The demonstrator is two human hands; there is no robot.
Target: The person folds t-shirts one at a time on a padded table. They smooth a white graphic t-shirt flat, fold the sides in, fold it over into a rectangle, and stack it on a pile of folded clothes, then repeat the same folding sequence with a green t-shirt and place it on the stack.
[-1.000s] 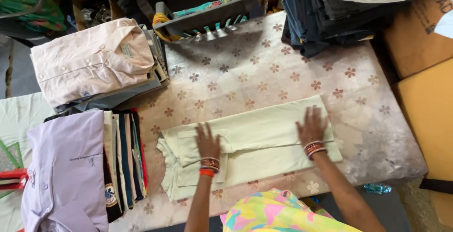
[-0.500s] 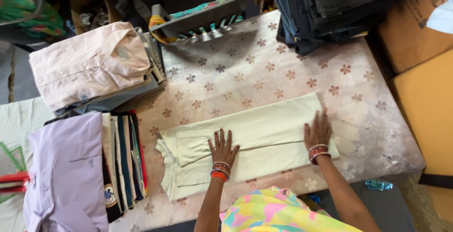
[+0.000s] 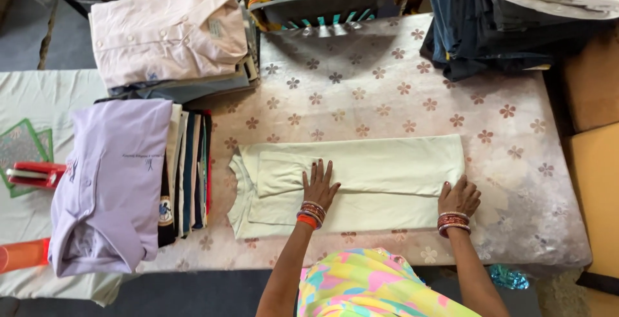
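Observation:
A pale green shirt [image 3: 374,165] lies folded lengthwise on the flower-patterned table [image 3: 387,98], its collar end at the left. My left hand [image 3: 318,185] rests flat on the folded sleeve area, fingers spread. My right hand [image 3: 459,196] sits at the shirt's lower right corner with its fingers curled onto the cloth edge. Both wrists wear red and silver bangles.
A lilac folded shirt [image 3: 109,181] tops a stack at the left, and a pink shirt [image 3: 164,33] tops another behind it. A grey basket [image 3: 322,4] stands at the back. Dark folded clothes [image 3: 496,27] pile up at the back right. Cardboard [image 3: 593,181] lies right.
My left hand slid right along the shirt toward its middle. My right hand moved down to the lower right corner, and its fingers curled.

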